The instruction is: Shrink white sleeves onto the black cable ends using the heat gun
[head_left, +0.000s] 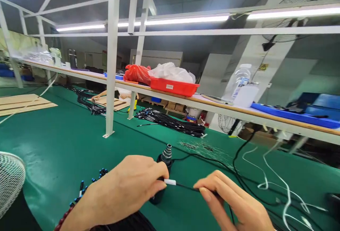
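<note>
Green worktop (61,142) under a black cable (186,186): the left hand's (124,188) grip closes on its white end (170,182), the right hand's (228,199) pinches it.

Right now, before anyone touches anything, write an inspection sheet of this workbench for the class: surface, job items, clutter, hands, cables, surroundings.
Surface: green-topped workbench.
Job items: black cable with white sleeve, beside a black holder with ribbed metal tip.
Clutter: blue-tipped leads.
Hands: left hand grips the sleeve; right hand pinches the cable.
Cables: black coil; white cables.
Surroundings: shelf with red tray; fan; co-worker's arm.
</note>
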### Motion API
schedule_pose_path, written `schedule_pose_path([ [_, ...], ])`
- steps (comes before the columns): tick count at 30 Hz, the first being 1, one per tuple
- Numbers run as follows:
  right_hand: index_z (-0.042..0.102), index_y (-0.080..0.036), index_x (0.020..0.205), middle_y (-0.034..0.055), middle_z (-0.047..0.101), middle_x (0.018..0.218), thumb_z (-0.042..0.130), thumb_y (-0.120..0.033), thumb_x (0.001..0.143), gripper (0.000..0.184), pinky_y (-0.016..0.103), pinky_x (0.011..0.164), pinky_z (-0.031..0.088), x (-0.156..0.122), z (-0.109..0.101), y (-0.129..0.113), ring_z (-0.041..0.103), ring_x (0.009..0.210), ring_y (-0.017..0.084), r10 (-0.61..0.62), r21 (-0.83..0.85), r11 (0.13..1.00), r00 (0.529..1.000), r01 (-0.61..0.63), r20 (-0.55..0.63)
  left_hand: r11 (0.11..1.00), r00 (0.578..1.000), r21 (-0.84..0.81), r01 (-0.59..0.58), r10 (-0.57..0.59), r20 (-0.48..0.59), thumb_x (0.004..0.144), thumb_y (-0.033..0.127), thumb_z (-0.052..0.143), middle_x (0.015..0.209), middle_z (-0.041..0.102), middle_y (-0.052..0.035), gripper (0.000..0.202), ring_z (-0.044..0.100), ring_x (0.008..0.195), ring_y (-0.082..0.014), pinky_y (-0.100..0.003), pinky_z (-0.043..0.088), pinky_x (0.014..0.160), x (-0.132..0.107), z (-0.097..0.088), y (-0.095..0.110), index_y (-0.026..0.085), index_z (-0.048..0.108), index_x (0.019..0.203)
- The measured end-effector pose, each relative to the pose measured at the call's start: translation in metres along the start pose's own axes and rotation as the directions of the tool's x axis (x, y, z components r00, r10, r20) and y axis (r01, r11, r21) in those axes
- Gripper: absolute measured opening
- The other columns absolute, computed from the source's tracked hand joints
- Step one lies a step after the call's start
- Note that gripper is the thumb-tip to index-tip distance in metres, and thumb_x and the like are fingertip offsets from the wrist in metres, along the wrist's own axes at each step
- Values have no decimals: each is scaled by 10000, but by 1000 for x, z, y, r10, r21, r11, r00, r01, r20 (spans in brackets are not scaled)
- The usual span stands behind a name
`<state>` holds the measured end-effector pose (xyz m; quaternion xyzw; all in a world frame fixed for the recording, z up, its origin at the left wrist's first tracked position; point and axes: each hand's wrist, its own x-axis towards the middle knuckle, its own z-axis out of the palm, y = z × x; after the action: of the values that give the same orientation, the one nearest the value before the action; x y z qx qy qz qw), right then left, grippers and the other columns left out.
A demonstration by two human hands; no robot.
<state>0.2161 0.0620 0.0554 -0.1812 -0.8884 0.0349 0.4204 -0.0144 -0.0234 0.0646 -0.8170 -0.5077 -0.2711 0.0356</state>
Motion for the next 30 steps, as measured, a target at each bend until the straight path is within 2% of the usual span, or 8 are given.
schedule_pose_path([
  [3,575,-247,842,1,620,706,475,-247,990,179,182,517,493,2,6,-5,604,585,124,69,12,998,998,-69,9,998,996,-44,44,-47,-79,1042,374,330,900,667,6,303,632,802,-169,-249,505,745,0,9,-5,258,603,981],
  [7,592,-238,923,-23,641,733,536,-220,959,69,161,534,497,9,17,-5,602,587,103,101,63,993,994,-103,34,999,994,-50,11,-17,-107,1040,372,341,924,681,2,300,642,817,-165,-240,520,750,5,19,-14,263,617,997],
  [12,600,-229,808,-21,627,686,520,-216,954,166,190,492,450,17,27,5,580,567,113,145,48,988,989,-146,17,996,985,-86,7,-21,-169,1024,339,413,981,680,13,209,637,868,-158,-239,506,815,13,23,-29,278,609,1060],
  [17,607,-220,764,-14,614,656,514,-231,946,205,211,497,430,21,30,12,554,554,121,231,73,971,970,-226,-77,960,975,-225,169,-196,-103,1004,437,434,751,578,35,338,536,688,-136,-226,409,629,26,27,-38,223,572,782],
  [21,572,-206,696,-19,584,624,555,-260,904,216,224,502,400,30,34,16,524,549,124,365,65,931,925,-360,-102,846,918,-407,343,-394,-47,995,515,390,645,422,56,445,371,602,-118,-238,286,549,40,38,-40,202,439,683],
  [24,540,-205,662,-23,554,605,574,-296,879,238,236,516,386,38,39,20,493,550,128,448,74,894,885,-442,-125,771,893,-518,371,-450,-31,993,549,350,626,344,59,472,291,590,-123,-257,246,533,51,46,-41,206,375,670],
  [27,537,-208,654,-27,538,604,579,-312,864,238,235,532,383,38,40,26,474,563,129,503,131,864,845,-486,-181,748,865,-568,343,-487,-119,992,543,344,652,383,50,451,329,616,-133,-264,290,570,54,53,-50,211,392,691],
  [30,563,-212,664,-29,532,614,611,-337,849,228,230,534,379,25,37,34,464,575,130,562,207,827,778,-523,-282,742,846,-574,346,-511,-151,954,472,472,790,531,16,287,480,767,-164,-287,398,733,42,68,-75,221,512,820],
])
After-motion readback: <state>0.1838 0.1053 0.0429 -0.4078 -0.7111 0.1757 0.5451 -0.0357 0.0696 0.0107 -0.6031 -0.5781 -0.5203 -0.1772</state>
